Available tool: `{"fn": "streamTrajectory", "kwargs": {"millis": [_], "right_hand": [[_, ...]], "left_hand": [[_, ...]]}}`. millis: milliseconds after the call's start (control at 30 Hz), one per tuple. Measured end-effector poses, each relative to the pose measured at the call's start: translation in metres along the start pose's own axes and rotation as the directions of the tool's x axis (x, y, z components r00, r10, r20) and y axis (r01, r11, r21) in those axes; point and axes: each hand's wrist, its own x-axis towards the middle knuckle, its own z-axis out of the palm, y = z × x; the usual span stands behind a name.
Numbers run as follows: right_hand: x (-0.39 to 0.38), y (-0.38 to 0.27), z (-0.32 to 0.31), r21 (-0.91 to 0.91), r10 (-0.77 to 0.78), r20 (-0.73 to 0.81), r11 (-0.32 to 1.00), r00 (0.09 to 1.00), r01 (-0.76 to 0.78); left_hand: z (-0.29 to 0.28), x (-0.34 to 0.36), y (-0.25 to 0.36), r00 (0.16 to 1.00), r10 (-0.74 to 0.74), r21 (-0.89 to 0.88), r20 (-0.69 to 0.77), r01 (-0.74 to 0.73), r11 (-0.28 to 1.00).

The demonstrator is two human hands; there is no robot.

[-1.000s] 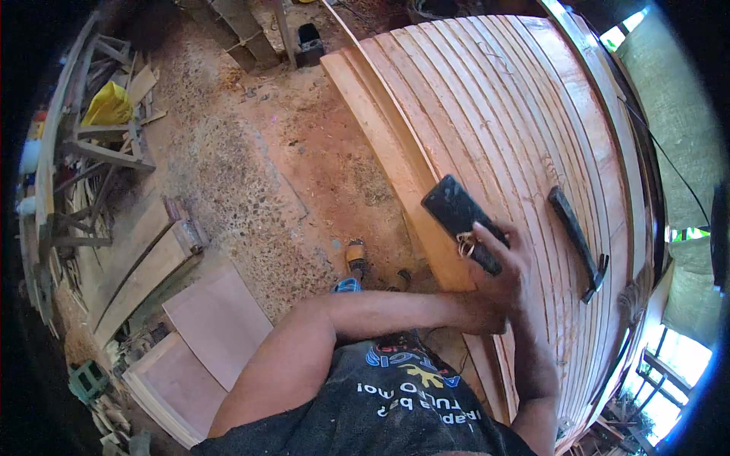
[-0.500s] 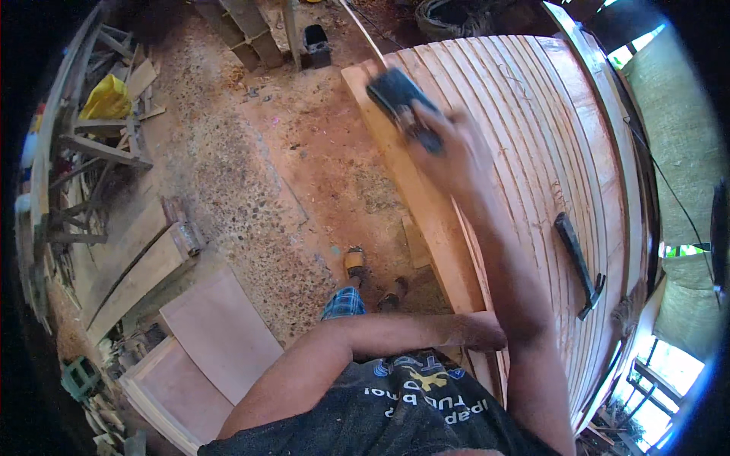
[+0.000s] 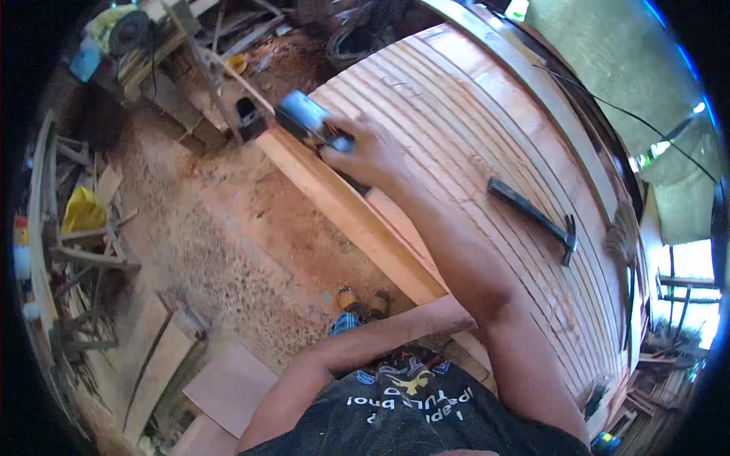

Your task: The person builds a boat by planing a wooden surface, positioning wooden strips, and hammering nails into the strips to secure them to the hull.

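My right hand (image 3: 365,152) is closed around a dark blue-grey hand plane (image 3: 303,112), blurred by motion. The tool is at the far end of a long, smooth wooden board (image 3: 342,216), along the edge of a broad surface of wooden strips (image 3: 449,121). My left forearm (image 3: 388,330) crosses in front of my body toward the right elbow. The left hand's fingers are hidden behind the right arm. A claw hammer (image 3: 532,216) with a dark handle lies on the strips, to the right of my right forearm.
At the left stands a rough wooden frame (image 3: 91,254) with a yellow cloth (image 3: 84,211). Flat panels (image 3: 228,384) lean at the lower left. The gritty floor (image 3: 220,251) carries reddish dust. A black container (image 3: 247,110) is beyond the board's far end.
The whole view has turned, so the board, strips and hammer appear swung leftward. My right hand, still gripping the hand plane, is farther left in view. The left arm stays across my body.
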Motion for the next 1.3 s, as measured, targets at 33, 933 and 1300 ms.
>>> {"fn": "streamTrajectory", "kwargs": {"millis": [33, 933, 1300], "right_hand": [[-0.019, 0.007, -0.013, 0.120, -0.003, 0.041, 0.993, 0.999, -0.002], [-0.186, 0.166, -0.109, 0.810, 0.694, -0.012, 0.429, 0.720, -0.400], [-0.175, 0.146, -0.104, 0.876, 0.587, -0.078, 0.426, 0.806, -0.226]], "left_hand": [[0.000, 0.001, -0.007, 1.000, -0.003, 0.016, 0.006, 0.003, 1.000], [-0.189, -0.029, 0.001, 0.808, 0.501, 0.683, 0.311, -0.557, 0.473], [-0.203, -0.030, 0.047, 0.948, 0.121, 0.737, 0.295, -0.306, 0.603]]}}
